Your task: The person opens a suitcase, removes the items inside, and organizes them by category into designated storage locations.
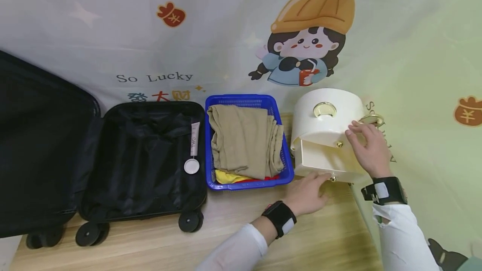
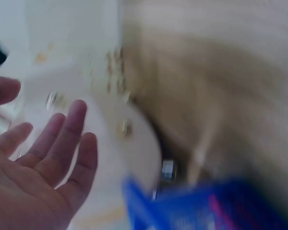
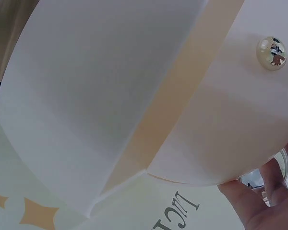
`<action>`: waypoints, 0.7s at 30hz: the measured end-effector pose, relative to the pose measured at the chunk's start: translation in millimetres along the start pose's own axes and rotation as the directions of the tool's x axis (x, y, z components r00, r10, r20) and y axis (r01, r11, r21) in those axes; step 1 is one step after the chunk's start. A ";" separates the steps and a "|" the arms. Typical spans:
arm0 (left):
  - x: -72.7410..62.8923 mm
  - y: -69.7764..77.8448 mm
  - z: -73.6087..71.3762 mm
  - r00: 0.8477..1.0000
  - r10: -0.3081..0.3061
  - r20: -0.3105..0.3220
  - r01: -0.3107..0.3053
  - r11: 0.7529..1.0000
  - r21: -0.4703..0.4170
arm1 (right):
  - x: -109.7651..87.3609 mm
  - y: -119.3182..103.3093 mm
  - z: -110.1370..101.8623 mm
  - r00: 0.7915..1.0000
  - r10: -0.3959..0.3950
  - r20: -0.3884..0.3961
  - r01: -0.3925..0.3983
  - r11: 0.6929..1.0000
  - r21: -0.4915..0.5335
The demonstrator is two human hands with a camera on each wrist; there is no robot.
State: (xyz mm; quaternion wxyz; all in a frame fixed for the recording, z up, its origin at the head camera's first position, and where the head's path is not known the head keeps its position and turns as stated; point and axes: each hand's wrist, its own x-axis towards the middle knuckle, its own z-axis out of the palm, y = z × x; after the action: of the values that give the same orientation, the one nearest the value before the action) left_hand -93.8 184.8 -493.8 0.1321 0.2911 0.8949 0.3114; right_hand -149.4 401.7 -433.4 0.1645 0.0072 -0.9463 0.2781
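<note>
A white cosmetic organizer (image 1: 325,108) with gold knobs and a gold ring on top stands at the right. Its lower drawer (image 1: 320,170) is pulled out towards me. In the head view my left hand (image 1: 308,193) is at that drawer's front, fingertips close to the knob (image 1: 333,178). The blurred left wrist view has the hand's fingers (image 2: 77,124) loosely spread, with nothing between them. My right hand (image 1: 370,147) lies against the organizer's right side, beside the gold side handle (image 1: 373,119). The right wrist view has its fingertips at the organizer's curved edge, near another knob (image 3: 271,52).
Left of the organizer sits a blue basket (image 1: 288,175) with folded beige cloth (image 1: 241,137) over yellow and red cloth. An open black suitcase (image 1: 139,158) holds a pink tube (image 1: 194,139) and a round white container (image 1: 191,166). Behind hangs a printed backdrop (image 1: 226,32).
</note>
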 end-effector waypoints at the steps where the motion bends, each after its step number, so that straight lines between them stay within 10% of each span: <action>1: -7.0 -7.0 -8.7 0.999 0.010 -0.032 -0.010 1.000 -0.002 | -0.3 -0.4 0.8 1.000 -0.002 -0.001 0.002 1.000 0.003; 7: -55.9 -69.2 -81.1 0.961 0.035 -0.274 -0.041 0.999 -0.016 | -2.4 -3.3 2.8 1.000 -0.014 -0.017 0.014 1.000 0.013; 12: -83.6 -140.9 -140.4 0.905 -0.075 -0.419 0.124 0.988 0.089 | -3.4 -4.2 3.4 1.000 -0.016 -0.017 0.016 1.000 0.003; 15: -88.2 -183.3 -165.5 0.893 -0.147 -0.425 0.233 0.960 0.156 | -3.5 -3.9 2.3 1.000 -0.018 -0.019 0.018 1.000 0.002; 21: -85.8 -242.5 -183.9 0.928 -0.258 -0.268 0.333 0.898 0.289 | -3.6 -5.0 2.1 1.000 -0.026 -0.012 0.026 1.000 0.007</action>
State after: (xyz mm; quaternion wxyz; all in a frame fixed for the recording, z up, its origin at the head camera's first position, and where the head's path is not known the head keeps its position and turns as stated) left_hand -208.8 -109.7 -501.0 0.0266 0.1322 0.9771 0.1644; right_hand -146.1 396.1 -433.5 0.1735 0.0183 -0.9442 0.2795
